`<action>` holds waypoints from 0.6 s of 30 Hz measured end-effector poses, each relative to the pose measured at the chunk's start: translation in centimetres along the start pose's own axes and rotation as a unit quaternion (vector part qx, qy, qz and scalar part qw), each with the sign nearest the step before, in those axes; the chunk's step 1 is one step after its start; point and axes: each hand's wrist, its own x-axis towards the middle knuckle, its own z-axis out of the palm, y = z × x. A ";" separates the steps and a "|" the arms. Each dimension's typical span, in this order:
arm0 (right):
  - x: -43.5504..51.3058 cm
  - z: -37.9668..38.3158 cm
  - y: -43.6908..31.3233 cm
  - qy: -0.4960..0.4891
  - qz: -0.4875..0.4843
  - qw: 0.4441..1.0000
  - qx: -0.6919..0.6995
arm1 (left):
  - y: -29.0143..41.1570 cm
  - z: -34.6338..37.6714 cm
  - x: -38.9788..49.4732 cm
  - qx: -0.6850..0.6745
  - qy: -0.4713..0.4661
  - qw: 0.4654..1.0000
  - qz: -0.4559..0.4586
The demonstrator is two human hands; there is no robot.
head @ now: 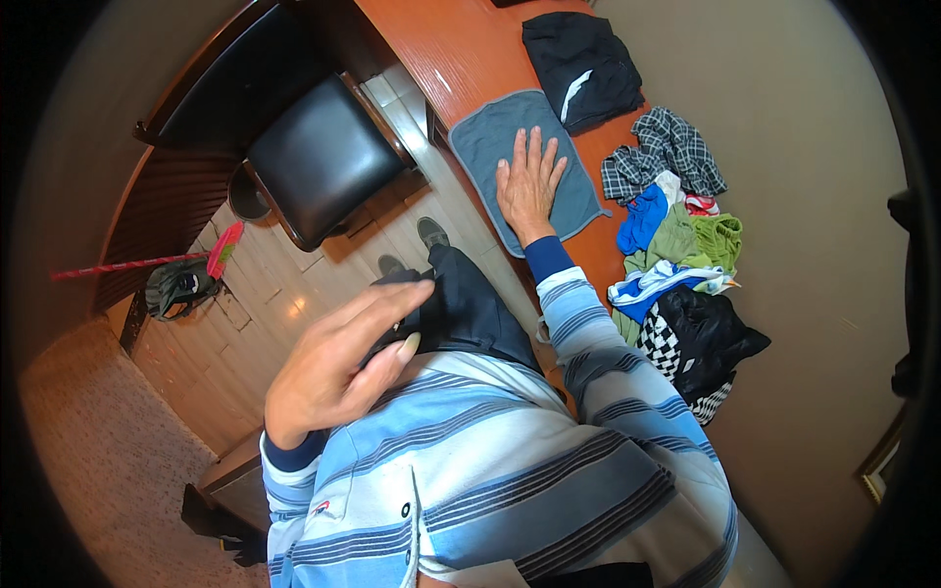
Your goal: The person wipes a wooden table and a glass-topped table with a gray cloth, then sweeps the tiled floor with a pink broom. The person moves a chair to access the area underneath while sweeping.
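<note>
My right hand (531, 184) lies palm down with fingers spread on a grey cloth (478, 140) with a lighter edging, which is laid flat on a reddish-brown wooden table (434, 44). My left hand (338, 360) is raised in front of my waist, away from the table. Its thumb stands apart from the fingers, and I see nothing held in it. Just beyond the grey cloth, a folded black garment (581, 59) with a white stripe rests on the table.
Along the wall side of the table is a heap of clothes: a plaid garment (680, 151), green knitwear (717, 239), a blue garment (642, 217) and a black garment (702, 331). A black padded chair (323, 154) stands left. Near it are a red-handled broom (224, 250) and a dark bag (176, 290).
</note>
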 end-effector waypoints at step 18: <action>10.5 -0.1 5.6 0.027 0.124 0.991 0.034 | -7.5 4.3 8.3 0.038 -0.185 0.982 0.005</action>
